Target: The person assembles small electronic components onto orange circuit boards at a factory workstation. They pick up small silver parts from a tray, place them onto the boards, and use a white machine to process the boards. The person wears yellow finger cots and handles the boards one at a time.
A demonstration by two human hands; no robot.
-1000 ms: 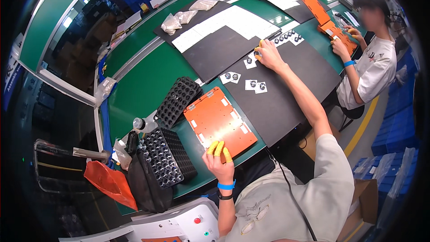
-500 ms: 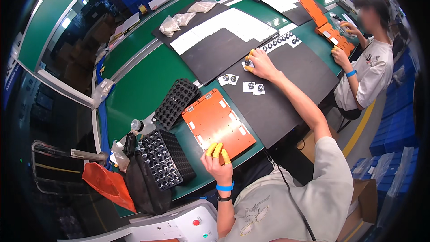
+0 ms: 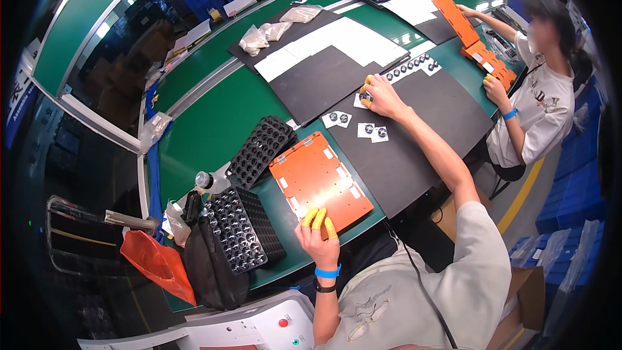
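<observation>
the left hand rested curled, fingertips on the near edge of an orange plate. the right hand reached far, fingers closed on a small white card lying on the black mat.

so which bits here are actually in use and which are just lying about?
In use:
- orange plate, left hand on its near edge
- small white card under the right hand
- loose white cards beside it

Lying about:
- black cell trays
- clear bags
- orange bag
- white sheets
</observation>
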